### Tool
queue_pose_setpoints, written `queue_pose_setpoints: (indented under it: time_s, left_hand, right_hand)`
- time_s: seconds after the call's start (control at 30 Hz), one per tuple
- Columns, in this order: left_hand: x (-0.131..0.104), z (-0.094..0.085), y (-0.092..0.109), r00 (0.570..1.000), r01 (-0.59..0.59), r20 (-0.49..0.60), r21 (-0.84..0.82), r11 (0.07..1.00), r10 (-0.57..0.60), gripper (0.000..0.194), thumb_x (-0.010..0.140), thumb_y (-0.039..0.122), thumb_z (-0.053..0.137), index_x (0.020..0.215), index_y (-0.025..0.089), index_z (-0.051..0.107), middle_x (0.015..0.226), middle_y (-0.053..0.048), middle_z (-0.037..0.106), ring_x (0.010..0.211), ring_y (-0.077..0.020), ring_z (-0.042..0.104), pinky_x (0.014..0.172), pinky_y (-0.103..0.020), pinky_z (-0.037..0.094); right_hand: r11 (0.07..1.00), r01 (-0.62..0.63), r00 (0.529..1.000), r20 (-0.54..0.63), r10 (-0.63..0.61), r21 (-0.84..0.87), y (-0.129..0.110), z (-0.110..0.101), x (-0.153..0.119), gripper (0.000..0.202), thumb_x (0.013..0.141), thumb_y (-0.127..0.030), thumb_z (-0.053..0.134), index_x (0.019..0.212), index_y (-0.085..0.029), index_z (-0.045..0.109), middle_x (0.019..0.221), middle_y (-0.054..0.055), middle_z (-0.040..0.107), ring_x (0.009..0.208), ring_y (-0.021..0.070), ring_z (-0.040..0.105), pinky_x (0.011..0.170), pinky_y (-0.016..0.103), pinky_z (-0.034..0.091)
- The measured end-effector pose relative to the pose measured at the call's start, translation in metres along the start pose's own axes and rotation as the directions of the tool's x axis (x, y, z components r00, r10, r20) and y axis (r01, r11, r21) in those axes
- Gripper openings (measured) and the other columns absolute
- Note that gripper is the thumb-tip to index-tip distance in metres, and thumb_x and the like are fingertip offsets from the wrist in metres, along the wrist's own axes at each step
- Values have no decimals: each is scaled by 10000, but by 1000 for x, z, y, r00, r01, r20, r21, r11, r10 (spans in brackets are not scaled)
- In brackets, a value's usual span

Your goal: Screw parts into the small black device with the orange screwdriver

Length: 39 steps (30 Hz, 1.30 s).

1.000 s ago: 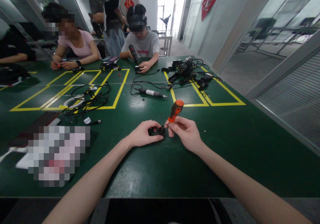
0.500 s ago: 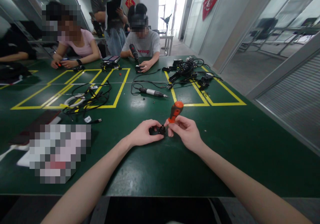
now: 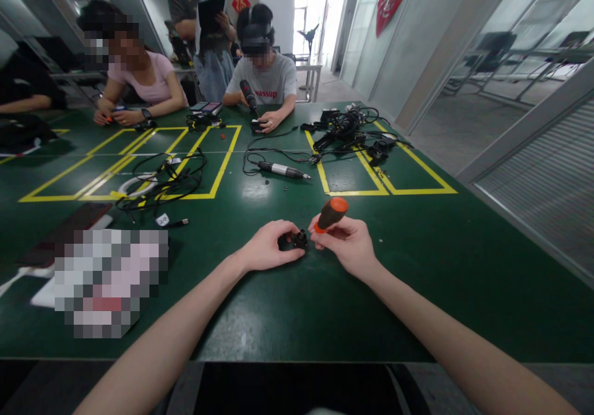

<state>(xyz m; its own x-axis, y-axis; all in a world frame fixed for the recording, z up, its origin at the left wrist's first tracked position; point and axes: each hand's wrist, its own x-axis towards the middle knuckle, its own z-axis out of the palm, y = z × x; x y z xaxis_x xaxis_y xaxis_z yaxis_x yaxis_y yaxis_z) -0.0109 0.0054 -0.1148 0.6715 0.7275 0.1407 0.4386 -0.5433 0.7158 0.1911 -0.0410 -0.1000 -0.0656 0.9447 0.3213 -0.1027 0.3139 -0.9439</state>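
My left hand (image 3: pixel 271 246) is closed around a small black part (image 3: pixel 301 239) with a short round tube on top, steadying it on the green table (image 3: pixel 260 316). In my right hand (image 3: pixel 349 242) is a screwdriver (image 3: pixel 332 213) with an orange and dark grey handle, pinched low between thumb and fingers. The handle leans up and to the right, its orange end toward me. My fingers hide the screwdriver's shaft and tip. The right fingertips are just right of the black part; whether they touch it I cannot tell.
Beyond my hands lies a black and silver electric screwdriver (image 3: pixel 281 170) on its cord. Cable tangles (image 3: pixel 348 132) lie at the back right, more cables (image 3: pixel 162 180) at the left. A phone (image 3: pixel 69 232) is near left. A person opposite holds a power screwdriver (image 3: pixel 248 96).
The screwdriver's handle has tipped over further, its orange end moving to the right and down toward me. My left hand keeps its hold on the black part.
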Motion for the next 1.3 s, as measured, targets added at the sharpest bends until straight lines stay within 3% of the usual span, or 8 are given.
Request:
queue_pose_setpoints:
  time_s: [0.13,0.23,0.5,0.7,0.97,1.2,1.3]
  left_hand:
    - [0,1,1,1000,-17,-2,36,999,17,223,830,342,749,971,184,679,909,-30,710,823,-182,626,784,-313,482]
    - [1,1,2,1000,-22,-11,70,997,23,216,827,345,750,952,190,666,901,-26,701,816,-181,619,782,-313,480]
    - [0,2,5,998,-66,-13,123,990,68,179,842,346,704,901,191,636,889,-34,663,802,-186,592,739,-307,468]
    - [1,2,5,997,-68,-18,130,989,71,183,845,352,694,890,194,615,882,-32,647,793,-181,577,717,-298,450]
    - [1,3,5,995,-87,-29,106,991,91,172,843,331,697,862,199,588,869,-25,636,792,-181,582,722,-296,444]
    - [1,3,6,996,-83,-19,119,989,86,168,844,326,702,887,189,615,893,-31,664,824,-185,605,753,-300,473]
    - [0,2,6,995,-89,-23,115,989,92,161,841,318,702,880,185,621,884,-26,659,807,-178,597,735,-291,465]
  right_hand:
    - [1000,-3,999,36,2,31,3,0,0,319,845,-507,808,873,-197,740,697,19,719,511,124,618,527,291,562]
    - [997,-11,999,41,8,74,5,1,0,350,883,-539,761,959,-204,691,754,39,761,534,136,649,543,297,574]
    - [999,19,1000,-18,-19,-38,1,-4,0,300,764,-434,888,707,-194,717,761,38,728,540,128,604,512,295,544]
    - [1000,-3,997,-72,2,-4,1,-6,2,315,612,-359,984,735,-203,740,665,2,722,520,134,620,515,291,558]
    - [999,23,999,38,-24,22,-2,-4,0,318,886,-520,764,877,-203,744,804,61,781,547,140,648,550,318,574]
    - [999,15,999,46,-17,35,-4,-1,-1,353,851,-520,805,862,-211,636,707,24,755,534,132,633,554,285,556]
    - [999,25,998,54,-26,23,-4,-1,0,342,862,-514,797,840,-200,662,725,23,741,531,116,614,553,274,542]
